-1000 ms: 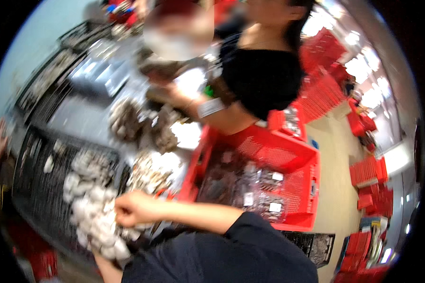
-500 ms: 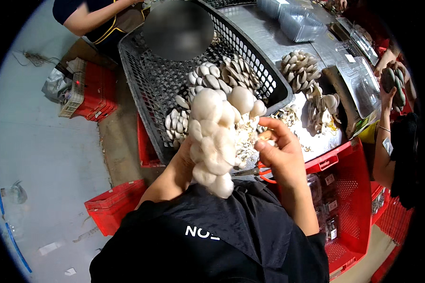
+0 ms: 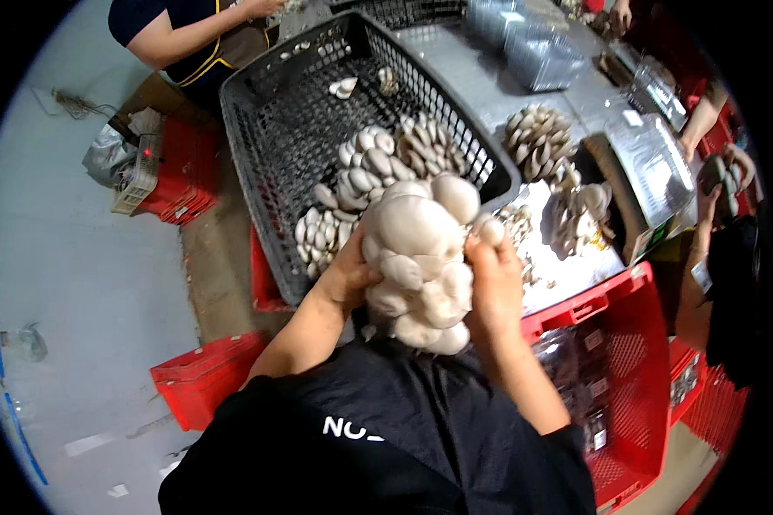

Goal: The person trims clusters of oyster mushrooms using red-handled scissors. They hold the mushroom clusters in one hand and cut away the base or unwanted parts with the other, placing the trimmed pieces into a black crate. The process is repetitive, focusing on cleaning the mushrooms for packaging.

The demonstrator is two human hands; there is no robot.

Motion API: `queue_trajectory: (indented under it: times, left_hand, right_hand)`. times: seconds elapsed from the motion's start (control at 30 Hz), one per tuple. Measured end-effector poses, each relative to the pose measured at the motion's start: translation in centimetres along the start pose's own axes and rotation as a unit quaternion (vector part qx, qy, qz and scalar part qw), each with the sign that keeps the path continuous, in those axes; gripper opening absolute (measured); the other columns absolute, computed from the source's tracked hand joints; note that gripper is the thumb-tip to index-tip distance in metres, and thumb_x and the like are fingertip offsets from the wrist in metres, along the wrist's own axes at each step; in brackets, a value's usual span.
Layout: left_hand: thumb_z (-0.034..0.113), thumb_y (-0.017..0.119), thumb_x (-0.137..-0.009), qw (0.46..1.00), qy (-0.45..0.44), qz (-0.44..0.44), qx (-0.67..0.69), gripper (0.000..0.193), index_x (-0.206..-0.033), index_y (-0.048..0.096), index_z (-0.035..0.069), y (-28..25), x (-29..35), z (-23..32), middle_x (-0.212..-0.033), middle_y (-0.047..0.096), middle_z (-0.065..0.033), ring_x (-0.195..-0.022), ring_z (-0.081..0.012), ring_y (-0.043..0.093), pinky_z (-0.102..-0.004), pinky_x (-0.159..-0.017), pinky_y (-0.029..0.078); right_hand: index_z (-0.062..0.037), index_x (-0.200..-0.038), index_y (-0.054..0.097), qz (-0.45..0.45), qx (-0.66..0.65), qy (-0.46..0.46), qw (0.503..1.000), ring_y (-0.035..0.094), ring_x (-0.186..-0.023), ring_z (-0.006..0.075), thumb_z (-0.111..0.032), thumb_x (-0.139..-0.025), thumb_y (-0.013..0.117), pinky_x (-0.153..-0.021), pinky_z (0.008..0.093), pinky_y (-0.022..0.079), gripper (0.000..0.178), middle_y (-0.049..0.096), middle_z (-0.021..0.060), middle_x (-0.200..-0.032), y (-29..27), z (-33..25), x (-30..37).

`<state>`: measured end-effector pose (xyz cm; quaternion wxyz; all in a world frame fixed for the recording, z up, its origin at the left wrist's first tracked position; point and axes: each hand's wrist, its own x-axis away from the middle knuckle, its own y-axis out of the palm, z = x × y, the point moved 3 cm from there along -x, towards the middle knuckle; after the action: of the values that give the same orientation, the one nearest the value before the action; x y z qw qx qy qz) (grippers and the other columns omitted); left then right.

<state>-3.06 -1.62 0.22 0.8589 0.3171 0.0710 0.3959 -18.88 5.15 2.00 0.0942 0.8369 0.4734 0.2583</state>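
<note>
A large pale oyster mushroom cluster is held up in front of my chest, its caps facing me. My left hand is closed around its left side, the fingertips partly hidden behind the caps. On the other side my right hand grips the cluster's edge, with a small round cap at its fingertips. Beyond the cluster lies a black perforated crate with several more oyster mushroom clusters at its near end.
Two mushroom clusters and loose trimmings stand on the metal table, near stacked clear plastic trays. A red crate with packed trays is at my right. Another red crate stands left. Co-workers are at far left and right.
The cluster has moved right and turned, showing rounder caps. My right hand has closed in from a loose finger pose to grip its side. Orange-handled scissors below it no longer show.
</note>
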Motion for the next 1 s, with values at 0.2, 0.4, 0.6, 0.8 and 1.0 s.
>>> queue_trajectory:
  times: [0.2, 0.4, 0.6, 0.8, 1.0]
  left_hand:
    - [0.023, 0.073, -0.079, 0.997, -0.055, -0.012, 0.059, 0.069, -0.136, 0.037, 0.006, 0.1, -1.6, -0.7, -0.124, 0.051, -0.0085, -0.111, -0.0189, 0.054, -0.0304, -0.095, 0.048]
    - [0.015, 0.065, -0.086, 0.993, -0.003, -0.065, -0.099, 0.054, -0.133, 0.041, 0.005, 0.4, -1.1, 2.2, -0.124, 0.052, -0.0093, -0.114, -0.0174, 0.053, -0.0313, -0.098, 0.046]
    - [0.027, 0.074, -0.076, 0.999, -0.034, 0.025, -0.019, 0.072, -0.135, 0.039, 0.005, 0.1, 0.2, 1.5, -0.119, 0.054, -0.0091, -0.107, -0.0190, 0.057, -0.0317, -0.092, 0.050]
    - [0.027, 0.075, -0.075, 0.994, -0.051, 0.077, 0.058, 0.069, -0.132, 0.042, 0.006, 0.4, 1.2, 1.5, -0.111, 0.057, -0.0076, -0.098, -0.0190, 0.060, -0.0288, -0.083, 0.053]
    - [0.022, 0.078, -0.069, 0.999, -0.018, 0.015, -0.044, 0.075, -0.133, 0.041, 0.008, 0.0, -0.3, 1.7, -0.118, 0.054, -0.0072, -0.107, -0.0197, 0.056, -0.0323, -0.091, 0.048]
  right_hand:
    - [-0.0029, -0.106, 0.053, -0.105, 0.002, -0.117, 0.988, 0.054, -0.064, 0.0070, -0.006, -0.088, 0.060, -0.057, 0.0216, 0.046, 0.019, 0.059, 0.0010, -0.085, -0.1, -1.4, 0.3]
    - [-0.0050, -0.094, 0.060, -0.191, 0.217, -0.185, 0.939, 0.054, -0.075, 0.0064, -0.017, -0.069, 0.085, -0.066, 0.0222, 0.046, 0.037, 0.062, -0.0005, -0.086, -0.4, -3.0, 0.1]
    - [-0.0038, -0.081, 0.060, -0.077, 0.317, -0.458, 0.827, 0.058, -0.064, 0.0176, -0.009, -0.068, 0.082, -0.059, 0.0262, 0.046, 0.026, 0.061, 0.0066, -0.076, 0.7, -2.0, 1.3]
    - [-0.0054, -0.081, 0.055, -0.069, 0.273, -0.597, 0.751, 0.057, -0.061, 0.0226, -0.005, -0.068, 0.081, -0.053, 0.0275, 0.045, 0.028, 0.061, 0.0103, -0.080, 0.7, -2.5, 2.3]
    - [-0.0042, -0.091, 0.056, -0.096, 0.061, 0.012, 0.993, 0.053, -0.060, 0.0064, -0.011, -0.086, 0.066, -0.049, 0.0198, 0.043, 0.013, 0.061, 0.0032, -0.081, -0.5, -1.5, 0.1]
